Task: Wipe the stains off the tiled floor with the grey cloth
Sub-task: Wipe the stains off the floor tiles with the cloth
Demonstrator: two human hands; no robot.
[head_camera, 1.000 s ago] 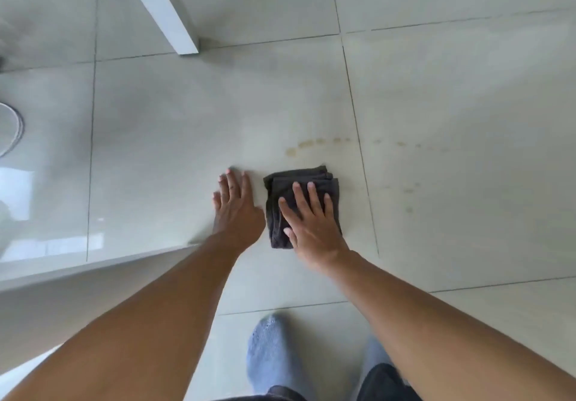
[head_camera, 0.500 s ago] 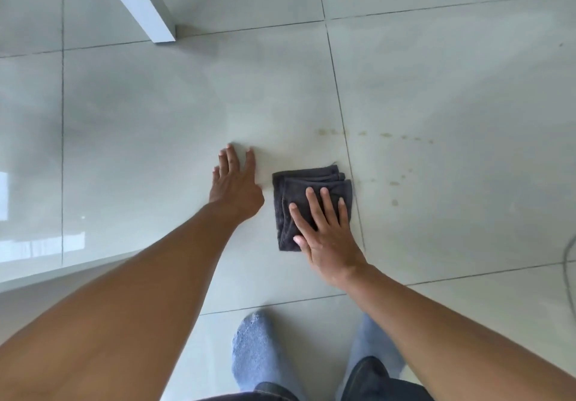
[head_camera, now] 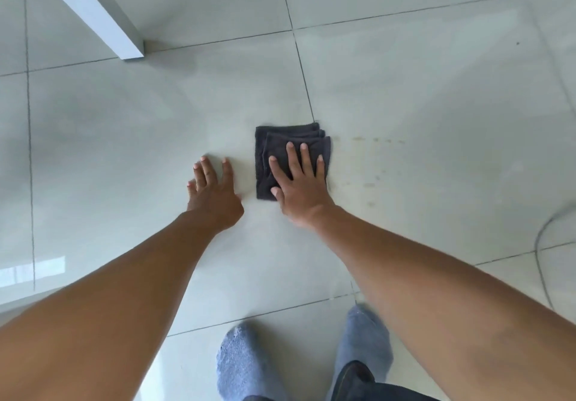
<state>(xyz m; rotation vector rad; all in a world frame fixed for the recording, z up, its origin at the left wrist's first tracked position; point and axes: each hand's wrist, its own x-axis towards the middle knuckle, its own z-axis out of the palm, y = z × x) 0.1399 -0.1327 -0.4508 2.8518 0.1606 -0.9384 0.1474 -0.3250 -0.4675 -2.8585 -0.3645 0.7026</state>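
Grey folded terry cloth (head_camera: 291, 159) is lying on the pale glossy tiled floor (head_camera: 124, 138), just left of faint brownish stains (head_camera: 378, 141). The right hand (head_camera: 300, 187) is pressing it flat, fingers spread, gripping nothing. The left hand (head_camera: 215, 193) is bracing open-palmed beside it. Sliding rightward with firm, even pressure should serve best.

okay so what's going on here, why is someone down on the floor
A person is bent over a tiled floor, wiping it. The right hand presses flat on a folded grey cloth, while the left hand rests bare on the tile beside it for support. Faint yellowish stains are visible just right of the cloth, not yet wiped. The person's feet in blue-grey socks show at the bottom.
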